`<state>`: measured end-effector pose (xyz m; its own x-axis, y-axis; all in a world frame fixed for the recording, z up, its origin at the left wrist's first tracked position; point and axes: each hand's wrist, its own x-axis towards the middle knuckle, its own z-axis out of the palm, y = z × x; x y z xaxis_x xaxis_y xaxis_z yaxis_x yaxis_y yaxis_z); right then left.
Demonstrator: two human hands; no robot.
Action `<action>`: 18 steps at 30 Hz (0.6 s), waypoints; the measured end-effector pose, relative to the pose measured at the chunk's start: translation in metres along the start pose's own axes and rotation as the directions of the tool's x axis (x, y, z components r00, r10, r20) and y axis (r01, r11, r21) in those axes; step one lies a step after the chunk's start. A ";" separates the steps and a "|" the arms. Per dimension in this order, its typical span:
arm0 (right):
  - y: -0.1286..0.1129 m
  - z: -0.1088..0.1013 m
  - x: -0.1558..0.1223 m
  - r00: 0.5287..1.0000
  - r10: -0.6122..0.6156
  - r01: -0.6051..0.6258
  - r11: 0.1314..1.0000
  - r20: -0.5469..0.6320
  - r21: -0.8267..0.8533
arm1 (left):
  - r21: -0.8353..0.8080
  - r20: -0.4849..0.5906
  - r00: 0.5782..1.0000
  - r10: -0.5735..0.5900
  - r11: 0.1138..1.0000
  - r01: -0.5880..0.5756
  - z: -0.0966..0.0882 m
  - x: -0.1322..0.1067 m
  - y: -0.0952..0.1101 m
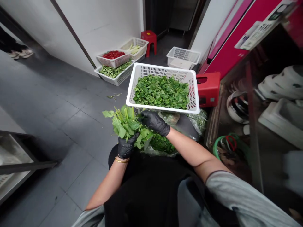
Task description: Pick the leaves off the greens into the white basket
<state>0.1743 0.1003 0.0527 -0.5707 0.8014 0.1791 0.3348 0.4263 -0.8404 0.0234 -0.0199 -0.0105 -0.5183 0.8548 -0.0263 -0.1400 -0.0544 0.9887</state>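
Note:
My left hand (127, 147), in a black glove, is wrapped round the lower part of a bunch of leafy greens (123, 123). Pale cut stems stick up from the bunch, and broad leaves hang out to the left. At the bunch's right side is my right hand (155, 121), also gloved in black, its fingers curled in against the leaves and partly hidden. Just beyond both hands stands a white plastic basket (163, 109) holding loose picked leaves (163, 91). Below my right wrist, more greens (163, 142) lie in a clear plastic bag.
White baskets by the wall hold red chillies (114, 55), green beans (115, 71) and pale long vegetables (133, 49). Red stools (209, 90) (151, 39) stand nearby. A metal rack (254, 126) runs along the right. Fallen stems (114, 96) lie on the floor. A person's shoes (23, 53) show far left.

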 end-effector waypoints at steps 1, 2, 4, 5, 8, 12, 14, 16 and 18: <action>0.007 -0.001 0.008 0.999 0.010 -0.012 1.000 -0.049 -0.028 | -0.010 0.003 1.000 -0.003 1.000 0.003 -0.003 0.000 -0.002; 0.016 -0.005 0.015 0.993 0.023 -0.029 0.998 -0.114 -0.048 | -0.025 -0.001 1.000 -0.010 1.000 0.010 -0.005 -0.001 -0.004; 0.035 -0.023 0.026 0.960 0.055 -0.069 0.997 -0.276 -0.040 | -0.051 -0.031 0.999 -0.037 0.998 0.035 -0.009 -0.001 -0.004; 0.045 -0.034 0.031 0.930 0.078 -0.086 0.996 -0.360 -0.006 | -0.058 -0.050 0.997 -0.052 0.997 0.049 -0.010 -0.001 -0.003; 0.073 -0.076 0.044 0.839 0.167 -0.095 0.982 -0.518 0.163 | -0.091 -0.068 0.992 -0.106 0.991 0.100 -0.008 0.001 0.005; 0.096 -0.134 0.064 0.838 0.231 -0.221 0.972 -0.494 0.080 | -0.151 -0.041 0.987 -0.158 0.977 0.150 -0.004 0.010 0.015; 0.095 -0.152 0.070 0.855 0.300 -0.360 0.931 -0.424 -0.067 | -0.139 -0.031 0.988 -0.151 0.980 0.145 -0.005 0.015 0.014; 0.084 -0.153 0.068 0.878 0.346 -0.391 0.917 -0.330 -0.080 | -0.138 0.003 0.985 -0.172 0.976 0.171 -0.004 0.018 0.012; 0.066 -0.133 0.057 0.942 0.319 -0.307 0.944 -0.103 0.119 | -0.167 0.045 0.975 -0.217 0.961 0.221 0.000 0.021 0.010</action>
<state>0.2633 0.2296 0.0758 -0.3537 0.9342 -0.0471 0.4023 0.1064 -0.9093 0.0113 -0.0026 -0.0016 -0.4368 0.8688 -0.2333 -0.3905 0.0505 0.9192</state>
